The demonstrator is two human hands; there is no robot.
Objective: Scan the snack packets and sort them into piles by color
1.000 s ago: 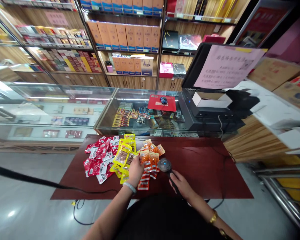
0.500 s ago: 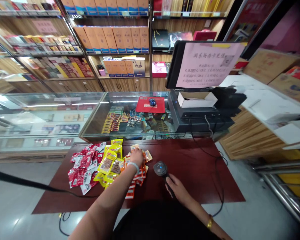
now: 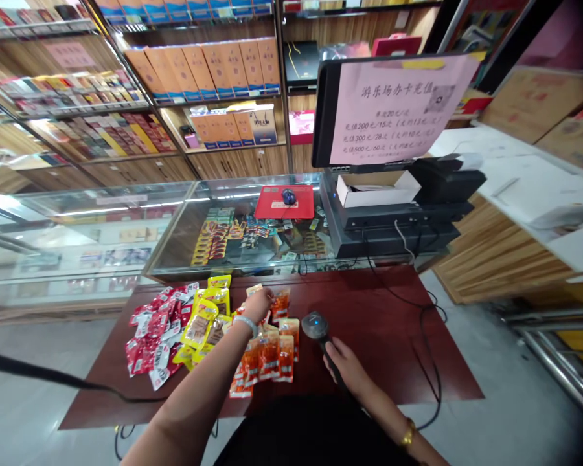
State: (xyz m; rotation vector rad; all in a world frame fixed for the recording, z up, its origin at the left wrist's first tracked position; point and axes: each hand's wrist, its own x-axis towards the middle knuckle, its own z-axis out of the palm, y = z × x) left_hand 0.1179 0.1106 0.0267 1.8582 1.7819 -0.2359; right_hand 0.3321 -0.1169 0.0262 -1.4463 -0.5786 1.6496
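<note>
My left hand (image 3: 258, 305) is closed with its fingertips pinched at the edge of an orange snack packet (image 3: 280, 304), at the top of the orange group. More orange packets (image 3: 268, 356) lie overlapping below the wrist. To the left sit yellow snack packets (image 3: 200, 323), partly covered by my forearm, and beyond them a heap of red-and-white packets (image 3: 155, 330). My right hand (image 3: 344, 366) is wrapped round the handle of a black barcode scanner (image 3: 315, 325). The scanner head is up, just right of the orange packets, with a small blue light showing.
All the packets lie on a dark red-brown table (image 3: 369, 310). A glass display counter (image 3: 175, 249) stands behind it, with a red mouse pad (image 3: 267, 208), a mouse (image 3: 288, 197) and a monitor (image 3: 323, 116). A black cable (image 3: 425, 323) crosses the table's right side.
The orange packets, bunched around my left hand before, now lie more spread out toward the right and front. My left hand has shifted slightly left; the right still holds the scanner.
</note>
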